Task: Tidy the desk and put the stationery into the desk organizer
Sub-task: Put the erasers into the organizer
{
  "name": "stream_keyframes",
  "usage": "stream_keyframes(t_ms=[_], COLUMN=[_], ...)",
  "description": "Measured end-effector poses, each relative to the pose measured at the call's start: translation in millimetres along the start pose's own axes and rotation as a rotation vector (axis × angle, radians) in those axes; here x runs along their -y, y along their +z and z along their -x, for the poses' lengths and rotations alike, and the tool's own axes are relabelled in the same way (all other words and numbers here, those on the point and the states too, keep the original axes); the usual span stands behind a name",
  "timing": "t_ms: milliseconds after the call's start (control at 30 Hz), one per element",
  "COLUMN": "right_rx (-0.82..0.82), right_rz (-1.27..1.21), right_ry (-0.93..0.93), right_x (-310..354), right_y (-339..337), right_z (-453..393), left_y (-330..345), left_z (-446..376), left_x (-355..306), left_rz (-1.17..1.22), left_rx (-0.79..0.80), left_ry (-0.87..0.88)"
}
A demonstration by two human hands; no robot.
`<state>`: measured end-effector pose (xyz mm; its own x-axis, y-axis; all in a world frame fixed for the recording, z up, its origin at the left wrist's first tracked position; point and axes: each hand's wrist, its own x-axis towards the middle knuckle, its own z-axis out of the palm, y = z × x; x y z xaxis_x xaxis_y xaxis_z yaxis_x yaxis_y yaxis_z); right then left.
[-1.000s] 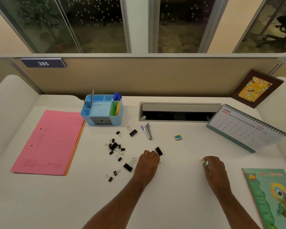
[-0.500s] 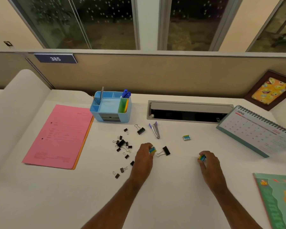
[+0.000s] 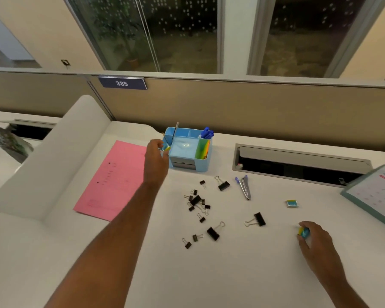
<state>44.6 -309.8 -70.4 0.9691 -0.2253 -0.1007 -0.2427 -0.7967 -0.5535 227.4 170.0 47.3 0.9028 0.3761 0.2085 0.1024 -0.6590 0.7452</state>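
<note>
A light blue desk organizer stands at the back of the white desk, holding blue pens, a thin pencil and coloured notes. My left hand is at the organizer's left edge and pinches a small blue-yellow eraser. Near the desk's right front, my right hand grips a second eraser. A third eraser lies on the desk beyond it. Several black binder clips are scattered in the middle. A staple remover lies behind them.
A pink folder lies left of the organizer. An open cable slot is set into the desk at the back right. A desk calendar stands at the right edge. A white rounded divider borders the desk on the left.
My left hand has lifted an eraser from mid-desk and carried it back to the organizer's left edge. The right hand has stayed in place on its eraser. The camera has turned left.
</note>
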Motion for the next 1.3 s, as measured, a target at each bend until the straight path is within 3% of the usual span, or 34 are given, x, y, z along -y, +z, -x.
stream_keyframes(t_ms=[167, 467, 733, 933, 1300], right_rx=[0.016, 0.024, 0.030, -0.010, 0.141], right_rz=[0.012, 0.021, -0.021, -0.197, -0.314], right_ry=[0.022, 0.056, 0.045, -0.086, -0.348], right_x=[0.6, 10.7, 32.4, 87.2, 247.7], right_y=[-0.2, -4.7, -1.8, 6.0, 55.7], right_z=[-0.6, -3.1, -11.8, -24.5, -75.7], left_y=[-3.7, 4.8, 3.2, 17.5, 59.2], left_z=[-39.9, -42.3, -26.4, 46.3, 127.3], left_x=[12.4, 31.7, 45.2, 70.6, 108.9], left_rz=[-0.124, -0.185, -0.115, -0.114, -0.403], left_rx=[0.044, 0.147, 0.060, 0.046, 0.281], left_ry=[-0.057, -0.064, -0.057, -0.061, 0.056])
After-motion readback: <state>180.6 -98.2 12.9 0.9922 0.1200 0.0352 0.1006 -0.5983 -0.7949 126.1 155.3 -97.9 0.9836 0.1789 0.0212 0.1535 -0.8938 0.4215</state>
